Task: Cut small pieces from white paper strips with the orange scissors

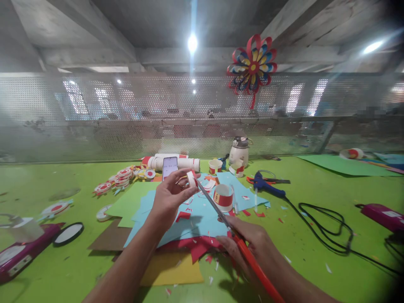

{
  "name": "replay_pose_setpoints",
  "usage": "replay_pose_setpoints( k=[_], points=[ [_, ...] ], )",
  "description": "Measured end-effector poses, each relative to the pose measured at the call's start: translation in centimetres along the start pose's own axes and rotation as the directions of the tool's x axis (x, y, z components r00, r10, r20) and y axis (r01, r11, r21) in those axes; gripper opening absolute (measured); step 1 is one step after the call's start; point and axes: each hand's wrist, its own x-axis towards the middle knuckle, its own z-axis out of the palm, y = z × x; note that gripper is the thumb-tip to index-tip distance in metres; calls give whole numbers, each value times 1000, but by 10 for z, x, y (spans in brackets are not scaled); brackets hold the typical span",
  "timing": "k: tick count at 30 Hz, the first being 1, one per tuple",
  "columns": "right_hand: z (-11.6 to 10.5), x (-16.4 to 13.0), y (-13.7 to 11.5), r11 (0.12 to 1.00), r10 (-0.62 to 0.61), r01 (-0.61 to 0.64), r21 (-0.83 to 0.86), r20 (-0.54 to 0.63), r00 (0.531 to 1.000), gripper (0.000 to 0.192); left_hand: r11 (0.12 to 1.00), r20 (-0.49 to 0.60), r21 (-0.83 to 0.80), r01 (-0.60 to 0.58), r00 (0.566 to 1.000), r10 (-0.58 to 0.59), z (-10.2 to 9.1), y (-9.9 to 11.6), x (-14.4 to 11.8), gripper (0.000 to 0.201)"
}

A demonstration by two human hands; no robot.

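Observation:
My left hand (172, 191) pinches a small white paper ring with a red band (191, 178), held up over sheets of light blue paper (202, 216). My right hand (249, 244) grips red-handled scissors (227, 227); their blade tips reach up to the ring at my left fingers. A finished white cup-like ring with a red stripe (223, 197) stands on the blue paper just beyond the blades. Red paper scraps lie scattered around it.
A blue glue gun (267, 185) with a black cord (328, 231) lies to the right. A phone (169, 167) leans on white rolls (179, 162) at the back. Round red-white paper discs (121, 176) pile at left. A mesh wall (94, 118) carries a paper pinwheel (252, 65).

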Motion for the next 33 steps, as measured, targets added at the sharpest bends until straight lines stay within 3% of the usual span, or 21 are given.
replay_pose_setpoints(
  k=[26, 33],
  points=[
    [2, -1, 6, 993, -44, 41, -108, -32, 998, 17, 999, -16, -25, 30, 999, -31, 1, 0, 1, 40],
    [1, 2, 9, 994, -19, 21, -103, 27, 999, 18, 997, -55, -66, 29, 998, -33, -2, 2, 2, 43]
  ],
)
